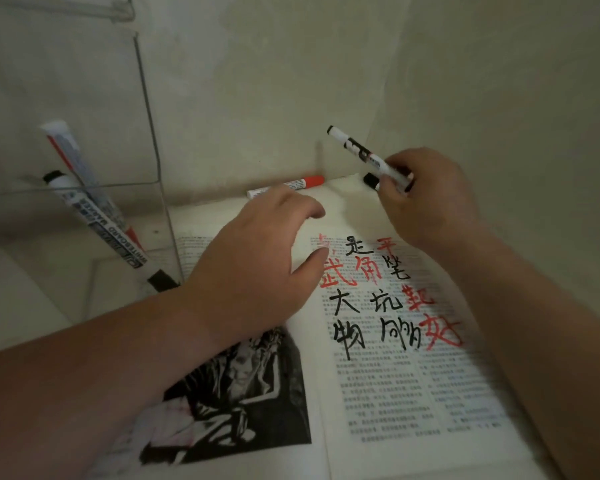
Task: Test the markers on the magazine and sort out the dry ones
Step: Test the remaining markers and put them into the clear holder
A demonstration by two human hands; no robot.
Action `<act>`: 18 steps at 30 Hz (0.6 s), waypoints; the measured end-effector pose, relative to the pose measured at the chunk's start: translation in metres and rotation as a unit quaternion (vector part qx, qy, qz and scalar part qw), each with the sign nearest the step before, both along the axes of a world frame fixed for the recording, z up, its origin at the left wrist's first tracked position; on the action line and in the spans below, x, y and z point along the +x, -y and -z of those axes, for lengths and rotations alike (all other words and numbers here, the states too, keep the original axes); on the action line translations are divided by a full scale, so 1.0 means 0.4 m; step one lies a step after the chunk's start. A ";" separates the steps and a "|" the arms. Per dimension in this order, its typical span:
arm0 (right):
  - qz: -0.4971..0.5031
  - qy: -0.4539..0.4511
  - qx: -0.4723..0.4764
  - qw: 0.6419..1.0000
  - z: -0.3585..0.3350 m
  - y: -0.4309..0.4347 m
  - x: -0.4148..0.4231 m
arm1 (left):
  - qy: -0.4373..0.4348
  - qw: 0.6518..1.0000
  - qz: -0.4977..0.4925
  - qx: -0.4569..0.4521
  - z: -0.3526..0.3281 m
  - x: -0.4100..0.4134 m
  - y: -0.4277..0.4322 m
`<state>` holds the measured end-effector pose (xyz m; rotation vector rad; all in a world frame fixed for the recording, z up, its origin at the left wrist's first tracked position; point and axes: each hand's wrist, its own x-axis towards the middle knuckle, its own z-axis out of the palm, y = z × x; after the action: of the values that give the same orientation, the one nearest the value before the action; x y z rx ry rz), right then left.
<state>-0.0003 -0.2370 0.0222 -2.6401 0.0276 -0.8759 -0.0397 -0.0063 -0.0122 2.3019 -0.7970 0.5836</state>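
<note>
The person's right hand (426, 202) hangs over the far right corner of the open magazine (413, 393), its fingers and thumb clamped around the near end of a white-barrelled marker with black print and a black far end (361, 150). The marker tilts up and to the left, clear of the paper. The hand hides its writing end, so it cannot be told whether it is capped. A small black piece (370, 179), perhaps a cap, shows just beside the right fingers.

The left hand (253, 261) sits above the magazine's left page with its fingers loosely bent and a little apart, holding nothing. Its fingertips are near a white marker with a red cap (291, 185), which lies along the magazine's far edge against the wall.

The right page already carries large black and red brush-like handwritten characters (371, 299) over the printed columns. At far left, a clear plastic box (148, 109) holds a black-capped whiteboard marker (101, 226) and a red-striped marker (73, 157), both leaning.

The task appears well under way, with the black marker in hand for either testing or sorting. The next move probably calls for the nib to be bared, brought down onto a bare part of the page, and the line judged. The left hand would need to steady the page or take up the red-capped marker.
</note>
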 end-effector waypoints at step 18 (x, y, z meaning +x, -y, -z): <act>-0.258 -0.079 0.525 0.808 -0.005 -0.089 -0.192 | -0.169 0.977 0.101 -0.085 -0.021 -0.043 0.018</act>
<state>-0.0772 -0.2014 0.0242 -1.5228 -0.1245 -0.2771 -0.0569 -0.0135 -0.0036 2.0558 -0.7691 0.1560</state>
